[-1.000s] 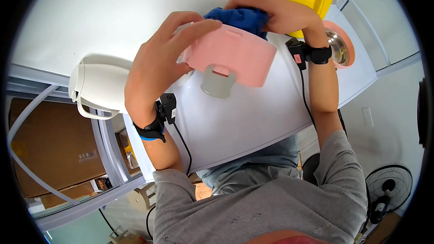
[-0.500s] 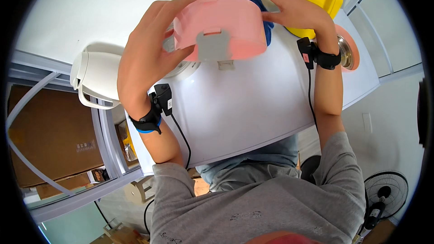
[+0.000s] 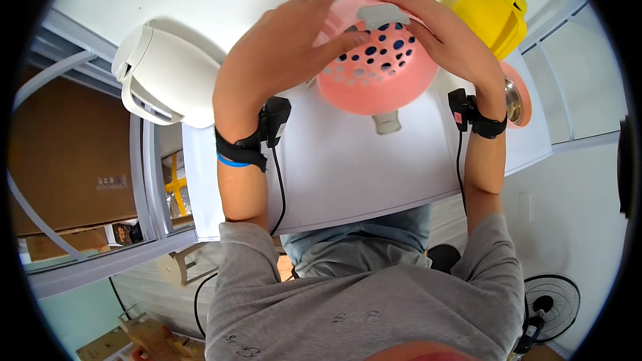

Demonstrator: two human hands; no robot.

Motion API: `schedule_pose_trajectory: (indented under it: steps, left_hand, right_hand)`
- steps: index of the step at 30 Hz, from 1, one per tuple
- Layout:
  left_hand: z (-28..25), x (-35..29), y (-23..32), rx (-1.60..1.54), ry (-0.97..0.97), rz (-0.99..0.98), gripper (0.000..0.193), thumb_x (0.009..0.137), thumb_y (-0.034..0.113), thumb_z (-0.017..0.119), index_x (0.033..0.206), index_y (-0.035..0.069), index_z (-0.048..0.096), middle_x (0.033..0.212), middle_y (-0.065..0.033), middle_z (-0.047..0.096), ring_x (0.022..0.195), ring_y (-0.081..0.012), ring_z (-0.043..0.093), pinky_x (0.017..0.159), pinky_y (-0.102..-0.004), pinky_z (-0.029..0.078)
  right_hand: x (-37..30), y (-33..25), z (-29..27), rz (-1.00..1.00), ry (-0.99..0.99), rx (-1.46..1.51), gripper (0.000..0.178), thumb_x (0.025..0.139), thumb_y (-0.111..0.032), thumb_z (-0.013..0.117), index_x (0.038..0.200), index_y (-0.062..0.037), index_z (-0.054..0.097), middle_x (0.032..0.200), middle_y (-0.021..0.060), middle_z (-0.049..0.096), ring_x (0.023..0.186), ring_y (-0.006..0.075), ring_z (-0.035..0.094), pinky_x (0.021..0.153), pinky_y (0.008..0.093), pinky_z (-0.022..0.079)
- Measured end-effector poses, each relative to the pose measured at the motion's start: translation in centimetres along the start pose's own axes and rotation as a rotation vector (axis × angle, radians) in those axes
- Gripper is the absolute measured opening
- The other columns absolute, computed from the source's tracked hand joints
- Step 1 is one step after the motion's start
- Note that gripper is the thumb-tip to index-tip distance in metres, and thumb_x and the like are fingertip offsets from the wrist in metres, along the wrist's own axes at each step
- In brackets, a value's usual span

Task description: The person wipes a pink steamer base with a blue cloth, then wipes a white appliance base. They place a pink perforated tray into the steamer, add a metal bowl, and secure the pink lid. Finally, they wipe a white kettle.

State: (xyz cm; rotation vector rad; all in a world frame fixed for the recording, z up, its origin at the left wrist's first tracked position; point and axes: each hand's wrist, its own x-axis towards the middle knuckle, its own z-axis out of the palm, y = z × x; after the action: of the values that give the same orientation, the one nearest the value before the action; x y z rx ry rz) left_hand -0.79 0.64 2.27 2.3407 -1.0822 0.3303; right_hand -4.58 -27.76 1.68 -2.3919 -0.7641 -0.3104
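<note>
A pink strainer basket (image 3: 381, 87) with round holes is held up over the far part of the white table. It is tilted so that its perforated face shows, with dark blue visible through several holes. My left hand (image 3: 287, 50) grips its left side, the thumb lying over the holes. My right hand (image 3: 438, 30) holds the upper right rim, its fingers bent round the edge and partly hidden. A grey clip (image 3: 382, 15) sits at the top rim between the hands. Below the basket a greyish translucent tab (image 3: 386, 124) shows; I cannot tell whether it belongs to it.
On the left a white kettle-like jug (image 3: 177, 73) lies near my left forearm. A yellow jug (image 3: 491, 17) is at the far right, beyond my right hand. A pink bowl with a metal inside (image 3: 515, 97) sits beside my right wrist. Cables hang from both wrist devices.
The pink basket has turned from a side-on pose to show its holes, and has shifted right. My left hand moved right with it; my right hand has closed in on the rim.
</note>
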Motion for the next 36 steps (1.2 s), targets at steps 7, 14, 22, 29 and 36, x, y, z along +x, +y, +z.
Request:
schedule_pose_trajectory:
  steps: [7,14,22,29,36]
  left_hand:
    - [3.7,0.3,-0.4,0.034,-0.189,0.102,0.031,0.111,0.032,0.059,0.134,0.011,0.058,0.092,-0.0204,0.073,0.087,-0.0421,0.070,0.077,-0.0547,0.054]
    - [7.4,0.0,0.9,0.071,-0.412,0.106,0.025,0.110,0.031,0.059,0.126,0.012,0.061,0.093,-0.0180,0.074,0.089,-0.0422,0.070,0.078,-0.0546,0.054]
    - [8.3,-0.5,-1.3,0.114,-0.377,0.133,0.037,0.106,0.032,0.068,0.137,0.014,0.064,0.131,-0.0130,0.072,0.117,-0.0376,0.069,0.096,-0.0494,0.057]
    - [6.8,-1.1,-1.1,0.265,-0.384,-0.010,0.040,0.107,0.035,0.069,0.137,0.010,0.066,0.138,-0.0157,0.069,0.121,-0.0380,0.071,0.101,-0.0509,0.058]
    - [7.5,-1.6,-3.0,0.263,-0.172,-0.016,0.022,0.094,0.030,0.078,0.104,0.011,0.076,0.097,-0.0168,0.076,0.095,-0.0386,0.073,0.080,-0.0499,0.060]
  right_hand:
    - [-2.4,0.0,-0.1,0.396,-0.281,-0.025,0.041,0.114,-0.014,0.052,0.154,-0.0122,0.061,0.125,0.0113,0.076,0.112,0.0285,0.069,0.104,0.0363,0.052]
    - [-5.9,4.7,0.1,0.350,-0.500,-0.086,0.039,0.114,-0.028,0.054,0.149,-0.0122,0.061,0.113,0.0167,0.076,0.103,0.0363,0.070,0.096,0.0422,0.055]
    - [-8.4,11.1,-2.1,0.352,-0.690,-0.186,0.038,0.107,-0.019,0.063,0.142,-0.0047,0.064,0.124,0.0191,0.075,0.113,0.0382,0.070,0.100,0.0428,0.055]
    - [-8.0,6.5,-3.2,0.546,-0.551,-0.473,0.039,0.103,-0.017,0.069,0.140,-0.0051,0.065,0.132,0.0192,0.069,0.117,0.0398,0.070,0.101,0.0442,0.056]
    - [-7.6,-2.3,2.3,0.024,-0.220,-0.485,0.038,0.102,-0.024,0.072,0.137,-0.0114,0.066,0.148,0.0143,0.062,0.131,0.0378,0.063,0.109,0.0455,0.054]
